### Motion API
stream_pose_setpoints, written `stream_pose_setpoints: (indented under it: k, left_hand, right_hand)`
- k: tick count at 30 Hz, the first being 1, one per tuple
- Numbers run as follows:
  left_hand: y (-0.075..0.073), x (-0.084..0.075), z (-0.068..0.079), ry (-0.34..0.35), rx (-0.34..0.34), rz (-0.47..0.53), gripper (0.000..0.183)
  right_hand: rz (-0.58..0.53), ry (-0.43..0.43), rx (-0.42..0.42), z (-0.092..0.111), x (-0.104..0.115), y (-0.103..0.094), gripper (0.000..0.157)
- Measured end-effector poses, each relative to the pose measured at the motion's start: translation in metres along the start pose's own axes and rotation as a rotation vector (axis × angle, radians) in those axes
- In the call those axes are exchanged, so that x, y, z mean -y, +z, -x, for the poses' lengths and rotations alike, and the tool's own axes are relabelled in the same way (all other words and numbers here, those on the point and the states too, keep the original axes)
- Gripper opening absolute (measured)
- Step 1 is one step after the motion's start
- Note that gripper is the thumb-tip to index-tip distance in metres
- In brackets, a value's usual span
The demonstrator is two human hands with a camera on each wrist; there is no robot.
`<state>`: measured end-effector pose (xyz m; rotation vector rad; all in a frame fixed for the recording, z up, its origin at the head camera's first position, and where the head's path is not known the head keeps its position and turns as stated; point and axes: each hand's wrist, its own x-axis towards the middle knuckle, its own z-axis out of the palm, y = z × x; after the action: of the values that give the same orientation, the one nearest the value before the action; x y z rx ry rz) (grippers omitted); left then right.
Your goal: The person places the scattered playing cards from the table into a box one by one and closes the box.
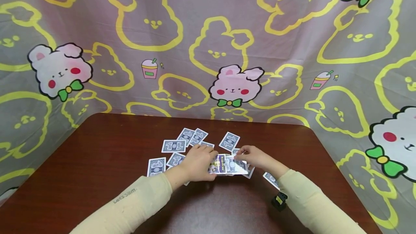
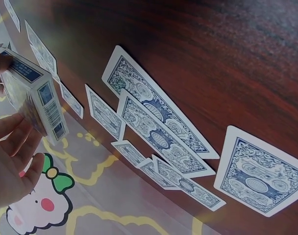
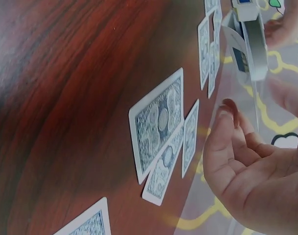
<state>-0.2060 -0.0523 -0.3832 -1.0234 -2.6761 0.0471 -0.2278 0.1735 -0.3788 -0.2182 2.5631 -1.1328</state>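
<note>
We see the left hand [image 1: 199,163] with its fingers curled round a card box [image 1: 218,164], holding it above the dark wooden table [image 1: 97,169]. The right hand [image 1: 255,157] bends its fingers close by the box's right end, thumb apart from them; we cannot tell whether they pinch anything. A flap [image 3: 238,55] stands out there. Around the box we find blue-backed cards [image 1: 173,146], some overlapping. Behind the table hangs a patterned cloth [image 1: 185,6].
</note>
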Motion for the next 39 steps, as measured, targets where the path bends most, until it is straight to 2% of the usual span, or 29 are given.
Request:
stream_pose_setpoints:
  k: [8,13,33,39]
  left_hand:
    - [-0.002,0.001,0.000,-0.001,-0.013,0.009,0.060]
    - [-0.001,0.000,0.000,-0.001,-0.012,0.015,0.060]
    - [-0.003,-0.004,-0.001,0.016,-0.030,-0.007,0.062]
    - [-0.003,-0.003,-0.001,0.016,-0.027,-0.004,0.061]
  right_hand:
    - [-0.091,-0.007,0.091,-0.001,-0.011,-0.003,0.038]
    - [-0.104,-0.009,0.091,-0.002,-0.011,0.001,0.041]
    - [-0.055,-0.006,0.079,-0.001,0.002,0.011,0.035]
    - [-0.067,0.004,0.090,-0.002,0.004,0.015,0.039]
